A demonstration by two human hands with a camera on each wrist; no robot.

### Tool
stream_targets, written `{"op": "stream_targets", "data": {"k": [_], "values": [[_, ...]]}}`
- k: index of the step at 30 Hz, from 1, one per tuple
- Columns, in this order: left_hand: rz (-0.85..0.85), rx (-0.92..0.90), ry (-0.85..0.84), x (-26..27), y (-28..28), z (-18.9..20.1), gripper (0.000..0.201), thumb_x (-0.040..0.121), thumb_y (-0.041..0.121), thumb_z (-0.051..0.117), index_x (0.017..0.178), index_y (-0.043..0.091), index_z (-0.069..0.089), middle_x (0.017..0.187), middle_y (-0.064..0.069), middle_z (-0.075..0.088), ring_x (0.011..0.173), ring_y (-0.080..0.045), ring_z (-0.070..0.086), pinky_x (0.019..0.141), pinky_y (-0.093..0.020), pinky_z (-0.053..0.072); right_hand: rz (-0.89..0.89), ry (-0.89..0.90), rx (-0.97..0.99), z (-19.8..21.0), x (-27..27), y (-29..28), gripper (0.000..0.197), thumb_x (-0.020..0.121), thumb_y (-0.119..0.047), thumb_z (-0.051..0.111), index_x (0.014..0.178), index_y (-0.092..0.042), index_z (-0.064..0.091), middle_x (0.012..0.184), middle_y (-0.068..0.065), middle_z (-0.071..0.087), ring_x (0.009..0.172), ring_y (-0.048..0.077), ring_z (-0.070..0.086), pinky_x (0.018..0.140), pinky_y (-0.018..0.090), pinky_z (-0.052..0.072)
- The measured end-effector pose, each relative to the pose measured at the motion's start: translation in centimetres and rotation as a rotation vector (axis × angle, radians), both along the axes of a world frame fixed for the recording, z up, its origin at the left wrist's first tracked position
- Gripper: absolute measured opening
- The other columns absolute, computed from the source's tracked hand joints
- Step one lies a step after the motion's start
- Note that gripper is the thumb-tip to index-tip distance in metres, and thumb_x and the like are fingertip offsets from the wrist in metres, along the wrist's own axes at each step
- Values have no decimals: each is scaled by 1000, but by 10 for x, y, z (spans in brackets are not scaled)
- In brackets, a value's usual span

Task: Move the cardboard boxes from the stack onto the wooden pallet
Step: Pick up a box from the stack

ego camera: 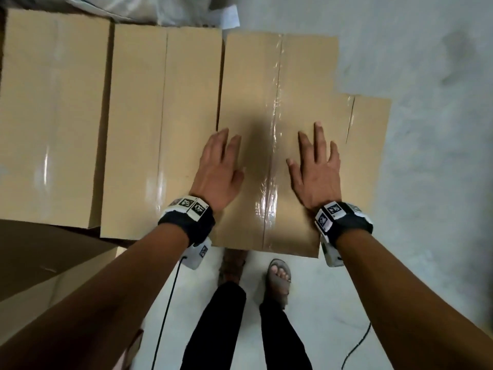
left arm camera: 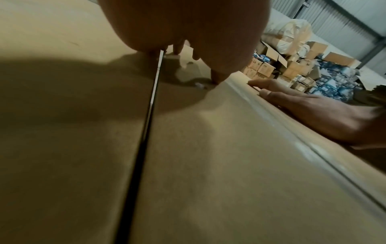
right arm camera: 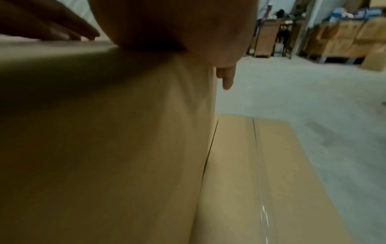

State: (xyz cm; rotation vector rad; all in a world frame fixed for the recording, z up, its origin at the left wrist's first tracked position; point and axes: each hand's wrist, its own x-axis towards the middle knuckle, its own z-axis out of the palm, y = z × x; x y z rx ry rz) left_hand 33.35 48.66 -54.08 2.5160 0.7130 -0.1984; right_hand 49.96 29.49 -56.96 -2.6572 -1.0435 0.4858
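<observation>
A taped cardboard box (ego camera: 253, 84) lies in front of me, its clear tape seam running down the middle. My left hand (ego camera: 220, 161) lies over its left half with straight fingers. My right hand (ego camera: 317, 158) lies over its right half, fingers spread. Neither hand grips anything. Two more boxes (ego camera: 162, 124) (ego camera: 53, 116) stand side by side to its left. A lower box (ego camera: 370, 134) sticks out at the right, below the top one (right arm camera: 240, 165). In the left wrist view the gap between two boxes (left arm camera: 146, 132) runs under my palm (left arm camera: 188, 24). No wooden pallet shows.
Grey concrete floor (ego camera: 426, 182) spreads to the right and behind me, where my feet (ego camera: 277, 276) stand. A cable (ego camera: 357, 351) trails on the floor. Another brown box (ego camera: 40, 263) is at lower left. Stacked cartons and bags (left arm camera: 303, 66) fill the far warehouse side.
</observation>
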Motion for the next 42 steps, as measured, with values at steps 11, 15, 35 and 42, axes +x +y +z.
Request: {"op": "stream_targets", "data": {"k": [11, 15, 35, 42], "values": [[-38, 55, -146, 25, 1, -23, 65, 105, 40, 55, 161, 11, 36, 173, -11, 14, 159, -44, -3, 128, -55, 19, -3, 22, 187, -7, 14, -14, 54, 113, -33, 38, 165, -24, 27, 176, 2, -2, 128, 38, 51, 106, 47, 42], [-108, 6, -213, 24, 0, -21, 61, 103, 35, 60, 154, 3, 46, 171, -13, 21, 159, -45, -5, 129, -51, 20, -22, 91, 242, -3, 22, -23, 53, 113, -29, 40, 164, -24, 29, 176, -1, 0, 132, 35, 49, 105, 48, 45], [-36, -218, -258, 32, -24, 33, 71, 98, 36, 68, 158, 9, 41, 176, 5, 6, 159, -12, 17, 125, -56, 28, 14, 198, 288, 57, 33, -62, 53, 112, -35, 46, 163, -25, 35, 176, -12, 1, 152, 13, 34, 111, 31, 38], [-44, -171, -256, 19, -53, 135, 74, 97, 45, 62, 161, 16, 38, 176, 8, 3, 160, -13, 18, 124, -55, 32, 16, 139, 295, 167, 22, -95, 57, 111, -40, 47, 163, -23, 35, 176, -12, 6, 130, 20, 53, 109, 40, 47]]}}
